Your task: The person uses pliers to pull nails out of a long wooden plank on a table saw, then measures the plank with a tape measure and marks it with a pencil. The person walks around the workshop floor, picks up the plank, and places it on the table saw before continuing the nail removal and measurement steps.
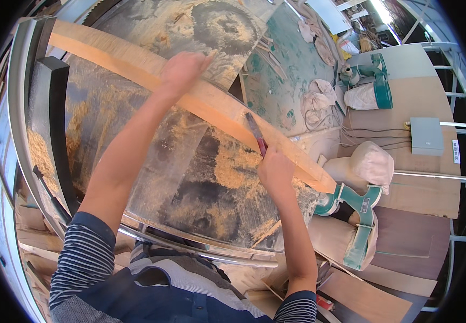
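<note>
A dark table (pixel 173 177) strewn with sawdust (pixel 234 167) leaves open room between a long wooden board (pixel 222 110) and its near edge, where a metal rail (pixel 200 251) runs. The board lies slantwise from far left to near right, its right end just beside a green machine (pixel 366 219). The left arm reaches well forward, and the left hand (pixel 182 72) rests on the board, fingers bent; whether they press together I cannot tell. The right hand (pixel 276 168), nearer the right end, has its fingers wrapped round the red handle of a slim tool (pixel 255 132), its dark end pointing away over the board. Near a grey box (pixel 427 137) is a white tag (pixel 456 152) with dark writing; the green machine bears a smaller label (pixel 364 205), too small to read
</note>
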Tool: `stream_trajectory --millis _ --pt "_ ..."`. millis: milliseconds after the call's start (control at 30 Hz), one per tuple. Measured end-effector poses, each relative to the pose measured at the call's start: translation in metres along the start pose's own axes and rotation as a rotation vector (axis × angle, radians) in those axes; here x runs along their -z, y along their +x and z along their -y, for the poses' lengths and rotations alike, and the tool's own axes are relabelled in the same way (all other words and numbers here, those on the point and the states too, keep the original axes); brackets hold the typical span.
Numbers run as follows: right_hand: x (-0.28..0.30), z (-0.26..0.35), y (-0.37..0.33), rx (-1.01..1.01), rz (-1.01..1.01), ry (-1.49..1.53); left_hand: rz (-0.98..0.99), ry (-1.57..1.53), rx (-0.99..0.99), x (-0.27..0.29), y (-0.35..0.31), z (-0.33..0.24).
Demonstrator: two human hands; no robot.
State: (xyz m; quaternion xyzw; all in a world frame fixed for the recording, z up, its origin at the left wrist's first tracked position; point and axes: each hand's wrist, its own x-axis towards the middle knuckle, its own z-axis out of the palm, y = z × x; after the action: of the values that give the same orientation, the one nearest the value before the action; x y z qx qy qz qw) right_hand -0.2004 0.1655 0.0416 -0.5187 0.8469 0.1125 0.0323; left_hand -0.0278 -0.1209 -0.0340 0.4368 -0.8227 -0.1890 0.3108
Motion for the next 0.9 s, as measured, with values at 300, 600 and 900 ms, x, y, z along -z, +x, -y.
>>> stream_trajectory --millis 300,600,900 --pt "0.008 0.023 -0.004 -0.442 0.471 1.127 0.003 0.026 0.014 -0.005 0.003 0.003" --pt "0.011 0.035 -0.011 -0.646 0.707 1.85 0.041 0.137 0.057 -0.01 0.003 -0.005" --pt "-0.014 0.012 -0.02 -0.431 0.815 2.224 0.022 0.245 0.003 -0.016 0.001 -0.005"
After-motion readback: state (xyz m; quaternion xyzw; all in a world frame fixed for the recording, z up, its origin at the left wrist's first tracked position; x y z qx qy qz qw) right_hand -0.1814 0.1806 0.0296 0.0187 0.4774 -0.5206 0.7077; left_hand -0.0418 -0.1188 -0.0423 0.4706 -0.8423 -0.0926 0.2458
